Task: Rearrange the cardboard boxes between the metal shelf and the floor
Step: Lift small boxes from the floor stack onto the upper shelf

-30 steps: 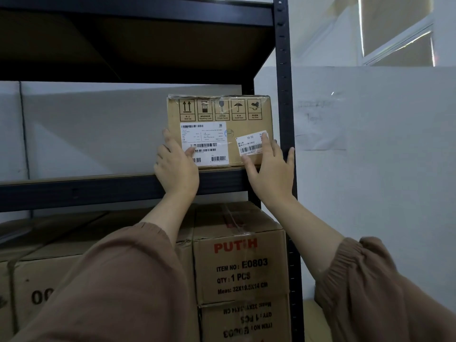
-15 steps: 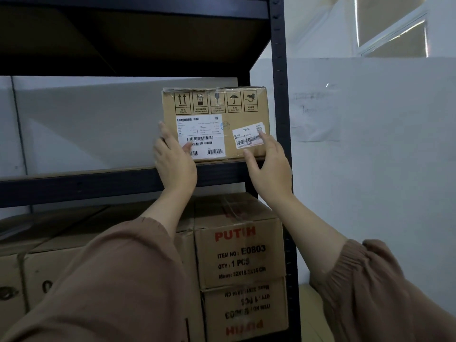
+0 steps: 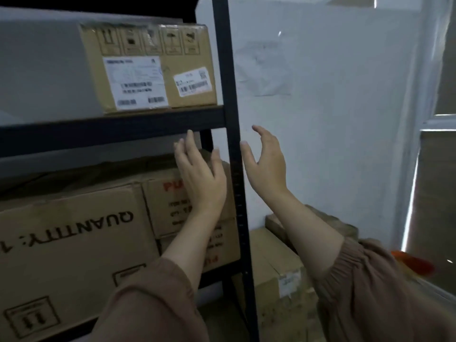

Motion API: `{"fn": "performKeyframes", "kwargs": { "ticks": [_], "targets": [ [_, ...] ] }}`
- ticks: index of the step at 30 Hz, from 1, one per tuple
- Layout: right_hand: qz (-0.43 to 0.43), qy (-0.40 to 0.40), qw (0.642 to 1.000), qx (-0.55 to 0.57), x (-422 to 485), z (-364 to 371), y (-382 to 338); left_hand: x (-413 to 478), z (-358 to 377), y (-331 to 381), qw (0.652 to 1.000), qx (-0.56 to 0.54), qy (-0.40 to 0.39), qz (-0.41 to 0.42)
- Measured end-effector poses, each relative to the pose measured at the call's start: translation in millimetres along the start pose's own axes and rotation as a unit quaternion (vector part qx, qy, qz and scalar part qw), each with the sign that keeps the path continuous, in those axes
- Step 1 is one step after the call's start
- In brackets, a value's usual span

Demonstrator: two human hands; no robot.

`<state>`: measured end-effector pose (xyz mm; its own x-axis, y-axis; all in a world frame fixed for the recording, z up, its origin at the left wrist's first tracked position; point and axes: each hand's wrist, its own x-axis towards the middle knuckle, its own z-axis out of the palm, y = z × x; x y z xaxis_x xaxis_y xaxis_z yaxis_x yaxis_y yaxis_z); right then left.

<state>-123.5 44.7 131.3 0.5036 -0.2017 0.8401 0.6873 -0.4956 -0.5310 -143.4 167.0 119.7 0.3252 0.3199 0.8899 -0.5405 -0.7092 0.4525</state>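
A small cardboard box (image 3: 148, 67) with white shipping labels stands on the black metal shelf (image 3: 111, 129), at its right end against the upright post (image 3: 230, 119). Both my hands hang below that shelf level, empty, fingers apart. My left hand (image 3: 199, 176) is in front of the red-lettered box (image 3: 167, 201) on the lower level. My right hand (image 3: 265, 164) is just right of the post, in front of the white wall. Neither hand touches a box.
A large box marked QUANTITY (image 3: 71, 245) fills the lower shelf at left, with another red-lettered box (image 3: 219, 245) under the first. On the floor right of the shelf lie a cardboard box (image 3: 274, 265) and a darker one (image 3: 320, 225) behind it. A window (image 3: 439, 169) is at right.
Both hands have let go of the small labelled box and dropped below the shelf. The box stays on the shelf. My view has moved down and right.
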Motion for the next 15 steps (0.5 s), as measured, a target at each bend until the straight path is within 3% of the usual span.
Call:
{"fn": "performKeyframes", "kwargs": {
  "ticks": [11, 15],
  "targets": [
    [0.134, -0.072, 0.988, -0.028, -26, -79, 154, -133, 131, 27, 0.993, -0.003, -0.107, -0.045],
    [0.168, -0.128, 0.977, -0.026, -49, -91, 207, -175, 173, 24, 0.981, 0.012, -0.121, -0.152]
  ]
}}
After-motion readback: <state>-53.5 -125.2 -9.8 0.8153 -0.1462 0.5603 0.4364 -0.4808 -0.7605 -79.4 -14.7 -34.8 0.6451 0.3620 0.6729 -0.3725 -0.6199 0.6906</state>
